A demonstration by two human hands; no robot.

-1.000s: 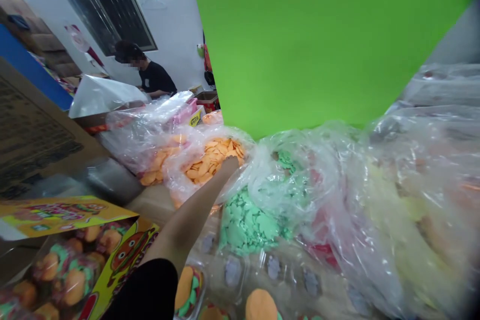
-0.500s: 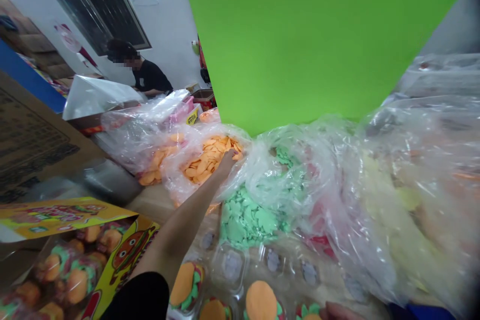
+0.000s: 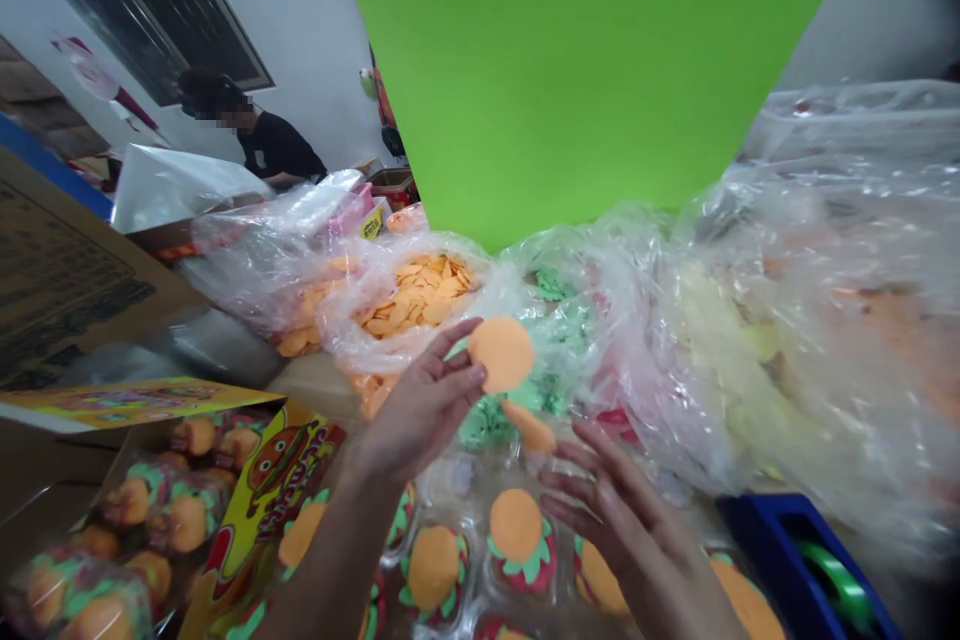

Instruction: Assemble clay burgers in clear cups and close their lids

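Note:
My left hand (image 3: 427, 405) pinches a flat, round orange disc (image 3: 504, 354) between thumb and fingers, above the green pieces. Just below that disc is a second orange disc (image 3: 531, 428), tilted and seen nearly edge-on. My right hand (image 3: 611, 500) is close beside it with fingers spread; I cannot tell whether a fingertip touches it. Beneath both hands stand clear plastic trays of burger-shaped stacks, each with an orange top, green leaf layer and red layer, such as the stack (image 3: 433, 568) between my wrists.
A plastic bag of orange discs (image 3: 420, 295) lies ahead, with green leaf-shaped pieces (image 3: 551, 385) to its right. An open printed box (image 3: 281, 470) of wrapped burgers stands left. A blue tape dispenser (image 3: 802, 560) sits right. A green panel (image 3: 600, 70) rises behind; a person (image 3: 274, 145) sits far left.
My left hand has come back from the bag of orange discs, now holding a disc. My right hand has risen into view from the lower edge. The view has shifted slightly.

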